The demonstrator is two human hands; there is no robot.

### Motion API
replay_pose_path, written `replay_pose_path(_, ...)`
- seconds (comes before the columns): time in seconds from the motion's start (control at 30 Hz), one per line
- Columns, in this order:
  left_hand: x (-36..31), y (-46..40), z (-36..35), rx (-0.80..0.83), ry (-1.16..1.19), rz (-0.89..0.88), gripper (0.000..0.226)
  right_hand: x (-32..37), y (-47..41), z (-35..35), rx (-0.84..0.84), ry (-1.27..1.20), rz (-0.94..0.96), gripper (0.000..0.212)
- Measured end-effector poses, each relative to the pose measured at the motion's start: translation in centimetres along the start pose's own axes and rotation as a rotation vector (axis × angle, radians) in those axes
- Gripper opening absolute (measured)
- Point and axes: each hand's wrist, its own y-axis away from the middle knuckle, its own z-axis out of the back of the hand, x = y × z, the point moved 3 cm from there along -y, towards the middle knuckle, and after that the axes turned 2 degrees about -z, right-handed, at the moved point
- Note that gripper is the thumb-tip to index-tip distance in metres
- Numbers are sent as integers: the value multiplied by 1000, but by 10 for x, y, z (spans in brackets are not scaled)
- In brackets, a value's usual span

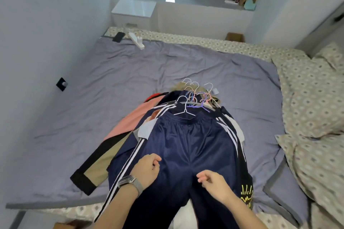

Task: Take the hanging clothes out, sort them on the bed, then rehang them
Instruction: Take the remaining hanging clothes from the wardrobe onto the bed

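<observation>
A pile of clothes on hangers lies in the middle of the grey bedspread (93,83). On top are navy track trousers (186,143) with white side stripes. Under them show a salmon garment (128,119) and a tan and black garment (96,165). Several wire hanger hooks (193,95) bunch together at the far end of the pile. My left hand (147,169), with a metal watch on the wrist, hovers over the trousers with loosely curled fingers. My right hand (214,184) is just above the trousers too, fingers loosely curled, holding nothing.
A patterned quilt (312,109) lies crumpled along the right side of the bed. A white power strip (136,40) and a dark phone (118,37) rest at the far edge. A white nightstand (133,13) stands beyond the bed. The wall runs along the left.
</observation>
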Motion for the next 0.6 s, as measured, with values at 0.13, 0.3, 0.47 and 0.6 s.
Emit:
replay_pose_path(0.13, -2, -22, -7, 32, 37, -24, 23, -7, 11, 14, -231, -279, -77, 27)
replay_pose_path(0.3, -10, -38, -12, 79, 42, -36, 24, -10, 8, 14, -302, -383, -104, 26)
replay_pose_path(0.47, -15, -46, -14, 91, 15, -23, 22, -19, -9, 34, -241, -258, -104, 27)
replay_pose_path(0.6, -18, -47, -18, -24, 104, 89, 20, -28, -35, 68, -160, -101, -75, 29)
